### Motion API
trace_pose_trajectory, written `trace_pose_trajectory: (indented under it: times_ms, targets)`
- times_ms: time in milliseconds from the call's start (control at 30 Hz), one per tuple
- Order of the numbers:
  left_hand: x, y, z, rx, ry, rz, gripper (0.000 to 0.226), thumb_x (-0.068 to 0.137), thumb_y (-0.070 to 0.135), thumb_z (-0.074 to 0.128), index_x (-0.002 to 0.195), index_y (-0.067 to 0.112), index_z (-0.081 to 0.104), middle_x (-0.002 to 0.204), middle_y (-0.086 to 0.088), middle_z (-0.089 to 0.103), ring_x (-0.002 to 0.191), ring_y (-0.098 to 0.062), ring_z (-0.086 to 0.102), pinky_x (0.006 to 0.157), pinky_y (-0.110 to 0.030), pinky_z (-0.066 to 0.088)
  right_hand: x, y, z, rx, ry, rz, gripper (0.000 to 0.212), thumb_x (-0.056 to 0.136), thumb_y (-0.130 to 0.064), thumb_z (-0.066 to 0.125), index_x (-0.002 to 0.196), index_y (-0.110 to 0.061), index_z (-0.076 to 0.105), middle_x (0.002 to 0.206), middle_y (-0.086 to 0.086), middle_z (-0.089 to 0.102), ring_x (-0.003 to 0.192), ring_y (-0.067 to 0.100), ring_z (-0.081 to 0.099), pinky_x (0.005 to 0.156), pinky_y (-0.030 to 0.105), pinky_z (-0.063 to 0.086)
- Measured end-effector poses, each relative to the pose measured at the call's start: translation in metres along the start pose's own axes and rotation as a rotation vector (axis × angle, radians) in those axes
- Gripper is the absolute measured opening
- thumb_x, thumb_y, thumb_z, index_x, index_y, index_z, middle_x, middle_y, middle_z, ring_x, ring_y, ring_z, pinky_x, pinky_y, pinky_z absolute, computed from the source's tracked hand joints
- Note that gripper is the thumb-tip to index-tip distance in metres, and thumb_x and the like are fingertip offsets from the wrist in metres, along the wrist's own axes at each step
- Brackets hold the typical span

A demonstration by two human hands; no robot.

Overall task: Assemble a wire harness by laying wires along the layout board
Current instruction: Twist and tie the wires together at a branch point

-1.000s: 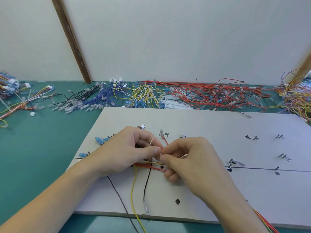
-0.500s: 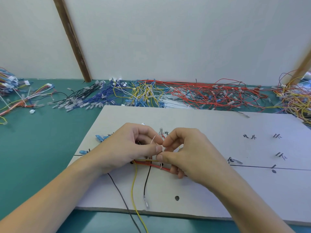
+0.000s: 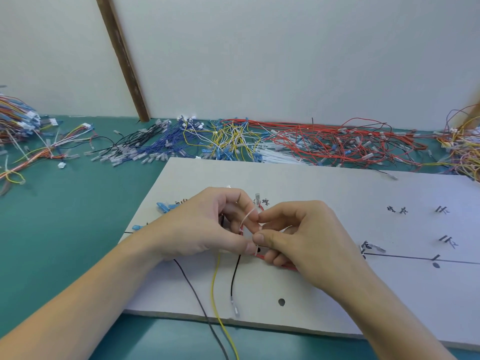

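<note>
A white layout board with black marks lies on the green table. Both hands meet over its left half. My left hand pinches a small bundle of red, yellow and black wires where a thin white cable tie loops around it. My right hand pinches the tie's end between thumb and forefinger, its lower fingers curled under the red wires. A yellow wire, a black wire with a clear terminal and a dark wire trail off toward the board's near edge.
Heaps of loose wires line the back of the table: black and blue, yellow and white, red, mixed at the right edge and left edge. Blue terminals lie beside my left hand. A wooden strip leans on the wall.
The tie's loop now stands up between my fingertips, and my right thumb and forefinger have shifted onto its end. The wire bundle stays in place on the board.
</note>
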State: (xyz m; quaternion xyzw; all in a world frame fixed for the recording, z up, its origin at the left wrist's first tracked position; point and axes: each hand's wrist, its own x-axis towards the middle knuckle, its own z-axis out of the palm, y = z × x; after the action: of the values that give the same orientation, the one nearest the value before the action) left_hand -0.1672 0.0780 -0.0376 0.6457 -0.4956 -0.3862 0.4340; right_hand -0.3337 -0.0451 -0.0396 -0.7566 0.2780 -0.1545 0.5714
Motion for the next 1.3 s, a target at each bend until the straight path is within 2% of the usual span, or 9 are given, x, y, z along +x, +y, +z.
trace_pose_trajectory:
  times_ms: [233, 367, 467, 633, 767, 967, 1133, 1233, 1300]
  targets:
    - [0.002, 0.000, 0.004, 0.114, 0.075, 0.083, 0.036, 0.074, 0.005, 0.091, 0.093, 0.031, 0.075, 0.082, 0.006, 0.077, 0.061, -0.001, 0.050, 0.060, -0.011, 0.042, 0.002, 0.004, -0.001, 0.034, -0.002, 0.027, 0.013, 0.082, -0.004, 0.082, 0.081, -0.013, 0.074, 0.070, 0.009, 0.074, 0.054, 0.023, 0.071, 0.051, 0.029, 0.058]
    - [0.003, -0.003, 0.006, 0.231, 0.114, 0.110, 0.027, 0.072, 0.019, 0.092, 0.090, 0.033, 0.078, 0.067, 0.014, 0.065, 0.059, 0.000, 0.050, 0.058, -0.011, 0.039, 0.004, 0.004, -0.003, 0.049, -0.022, 0.045, 0.012, 0.081, -0.004, 0.083, 0.081, -0.012, 0.074, 0.068, 0.014, 0.074, 0.057, 0.030, 0.072, 0.053, 0.032, 0.060]
    - [0.002, -0.004, 0.005, 0.251, 0.118, 0.113, 0.023, 0.071, 0.028, 0.090, 0.090, 0.035, 0.078, 0.066, 0.009, 0.063, 0.059, -0.001, 0.050, 0.058, -0.013, 0.038, 0.005, 0.005, -0.005, 0.042, -0.037, 0.036, 0.012, 0.081, -0.004, 0.082, 0.084, -0.012, 0.074, 0.070, 0.015, 0.075, 0.067, 0.040, 0.074, 0.059, 0.039, 0.062]
    - [0.002, -0.004, 0.005, 0.266, 0.122, 0.112, 0.022, 0.071, 0.032, 0.088, 0.091, 0.036, 0.078, 0.071, -0.006, 0.065, 0.060, -0.003, 0.050, 0.057, -0.017, 0.039, 0.009, 0.003, -0.007, 0.010, -0.080, 0.046, 0.010, 0.084, -0.005, 0.080, 0.090, -0.010, 0.073, 0.072, 0.016, 0.076, 0.071, 0.041, 0.075, 0.066, 0.048, 0.063]
    - [0.002, -0.004, 0.005, 0.258, 0.120, 0.120, 0.021, 0.070, 0.036, 0.086, 0.090, 0.037, 0.078, 0.070, -0.004, 0.065, 0.059, -0.003, 0.049, 0.056, -0.015, 0.039, 0.011, 0.003, -0.010, -0.004, -0.127, 0.047, 0.009, 0.086, -0.004, 0.078, 0.089, -0.011, 0.073, 0.074, 0.015, 0.077, 0.071, 0.038, 0.076, 0.069, 0.047, 0.064]
    - [0.003, -0.005, 0.005, 0.248, 0.120, 0.105, 0.020, 0.075, 0.020, 0.086, 0.088, 0.034, 0.078, 0.064, 0.007, 0.061, 0.057, -0.003, 0.049, 0.055, -0.015, 0.038, 0.014, 0.002, -0.016, 0.029, -0.200, 0.036, 0.007, 0.090, -0.001, 0.074, 0.091, -0.008, 0.073, 0.074, 0.016, 0.076, 0.067, 0.032, 0.076, 0.062, 0.033, 0.062]
    - [0.004, -0.004, 0.007, 0.248, 0.124, 0.079, 0.019, 0.073, 0.024, 0.084, 0.090, 0.030, 0.077, 0.072, -0.012, 0.065, 0.058, -0.008, 0.049, 0.056, -0.021, 0.039, 0.015, -0.002, -0.020, 0.050, -0.276, 0.071, 0.006, 0.093, 0.003, 0.069, 0.095, -0.002, 0.072, 0.076, 0.018, 0.077, 0.066, 0.025, 0.076, 0.057, 0.026, 0.060]
    - [0.004, -0.004, 0.008, 0.225, 0.127, 0.070, 0.014, 0.071, 0.027, 0.084, 0.084, 0.027, 0.078, 0.073, -0.013, 0.067, 0.058, -0.009, 0.049, 0.057, -0.024, 0.038, 0.018, -0.008, -0.025, 0.027, -0.313, 0.109, 0.007, 0.097, 0.001, 0.064, 0.098, 0.000, 0.070, 0.079, 0.020, 0.077, 0.069, 0.028, 0.076, 0.060, 0.027, 0.062]
    - [0.004, -0.004, 0.009, 0.215, 0.125, 0.062, 0.011, 0.073, 0.025, 0.085, 0.082, 0.026, 0.079, 0.068, -0.007, 0.067, 0.057, -0.008, 0.049, 0.056, -0.023, 0.038, 0.020, -0.012, -0.029, -0.015, -0.346, 0.126, 0.009, 0.099, -0.004, 0.062, 0.099, -0.002, 0.071, 0.082, 0.020, 0.077, 0.078, 0.035, 0.077, 0.068, 0.031, 0.064]
